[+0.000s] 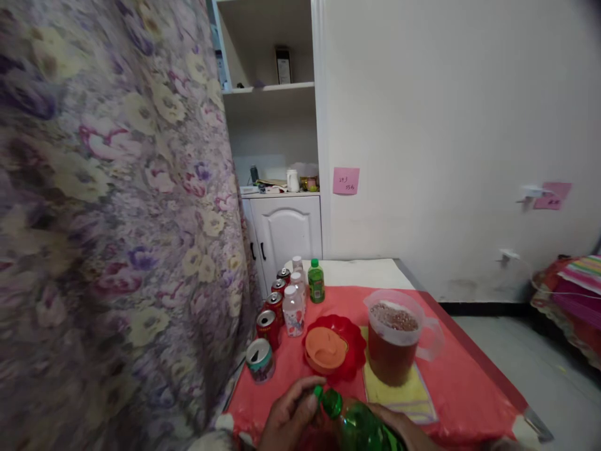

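Note:
Low in the head view, my left hand (292, 413) pinches a small green bottle cap (318, 392) between thumb and fingers. My right hand (399, 423) is wrapped round a green plastic bottle (361, 426), tilted with its neck toward my left hand. The cap looks apart from the bottle's mouth. Just beyond them, an orange bowl (325, 349) sits on a red scalloped dish (354, 369). To the right stands a clear plastic pitcher (393, 357) of brown, foamy liquid on a yellow cloth (406, 401). The lower parts of both hands are cut off by the frame.
Along the table's left side stand several drink cans (260, 359), clear bottles with white caps (293, 311) and a capped green bottle (316, 282). A red cover (464, 376) lies over the table (361, 273). A floral curtain (117, 219) hangs close on the left.

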A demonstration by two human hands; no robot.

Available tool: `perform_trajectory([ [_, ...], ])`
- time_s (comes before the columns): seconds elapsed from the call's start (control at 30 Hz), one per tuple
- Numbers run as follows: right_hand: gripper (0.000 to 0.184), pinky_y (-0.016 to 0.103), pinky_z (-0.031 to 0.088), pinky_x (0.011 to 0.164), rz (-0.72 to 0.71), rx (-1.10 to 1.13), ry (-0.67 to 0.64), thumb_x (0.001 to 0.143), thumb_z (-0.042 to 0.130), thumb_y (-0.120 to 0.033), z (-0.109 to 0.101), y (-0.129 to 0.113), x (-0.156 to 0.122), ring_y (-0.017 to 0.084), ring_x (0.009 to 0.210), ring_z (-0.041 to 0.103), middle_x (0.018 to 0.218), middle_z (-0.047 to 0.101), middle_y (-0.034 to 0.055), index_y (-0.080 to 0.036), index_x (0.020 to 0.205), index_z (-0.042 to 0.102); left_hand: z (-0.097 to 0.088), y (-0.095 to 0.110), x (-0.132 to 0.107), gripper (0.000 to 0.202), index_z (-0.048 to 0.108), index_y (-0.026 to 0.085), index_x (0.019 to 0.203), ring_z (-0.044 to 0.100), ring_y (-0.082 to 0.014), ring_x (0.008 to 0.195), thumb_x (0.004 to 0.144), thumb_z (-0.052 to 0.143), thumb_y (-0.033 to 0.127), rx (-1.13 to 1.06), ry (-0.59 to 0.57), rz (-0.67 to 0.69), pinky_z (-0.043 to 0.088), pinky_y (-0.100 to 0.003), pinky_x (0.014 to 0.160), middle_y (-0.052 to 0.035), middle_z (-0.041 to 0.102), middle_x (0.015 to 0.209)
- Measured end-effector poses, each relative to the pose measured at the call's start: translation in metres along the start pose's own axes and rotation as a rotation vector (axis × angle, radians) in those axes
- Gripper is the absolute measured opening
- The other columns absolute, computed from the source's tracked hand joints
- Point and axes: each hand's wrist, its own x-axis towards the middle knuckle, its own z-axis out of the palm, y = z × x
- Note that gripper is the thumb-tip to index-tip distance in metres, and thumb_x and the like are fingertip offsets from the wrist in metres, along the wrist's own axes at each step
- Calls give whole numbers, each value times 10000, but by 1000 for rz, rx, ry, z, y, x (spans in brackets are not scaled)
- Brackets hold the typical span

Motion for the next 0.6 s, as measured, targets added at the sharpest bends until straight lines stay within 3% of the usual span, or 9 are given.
perform_trajectory([
  [0.1, 819, 502, 376, 1149, -13, 45, -10, 653, 737, -685, 4, 24, 2, 376, 1310, 566, 1350, 675, 120, -251, 1340, 636, 7, 10, -9, 443, 732, 236, 1062, 619, -199, 925, 788, 661, 577, 173, 8, 46, 460, -300, 839, -26, 723, 969],
  [0.2, 799, 499, 383, 1145, -22, 58, -12, 677, 719, -683, 7, 38, 1, 369, 1312, 567, 1378, 654, 126, -244, 1340, 636, 15, 12, -12, 447, 727, 229, 1065, 626, -219, 942, 806, 625, 578, 311, 31, 89, 476, -309, 830, -45, 695, 981],
  [0.4, 729, 475, 444, 1096, -71, 71, -14, 718, 712, -647, 9, 17, -9, 337, 1216, 640, 1317, 691, 149, -215, 1302, 651, 29, 21, -18, 386, 723, 220, 1075, 641, -229, 918, 857, 588, 509, 607, 59, 163, 479, -318, 837, -73, 692, 958],
  [0.6, 849, 519, 433, 1106, -111, 76, -16, 634, 739, -713, 8, 15, -16, 377, 1225, 625, 1337, 673, 175, -210, 1310, 639, 41, 39, -30, 371, 718, 211, 1087, 660, -237, 948, 875, 577, 482, 736, 28, 174, 480, -309, 834, -87, 705, 985],
])
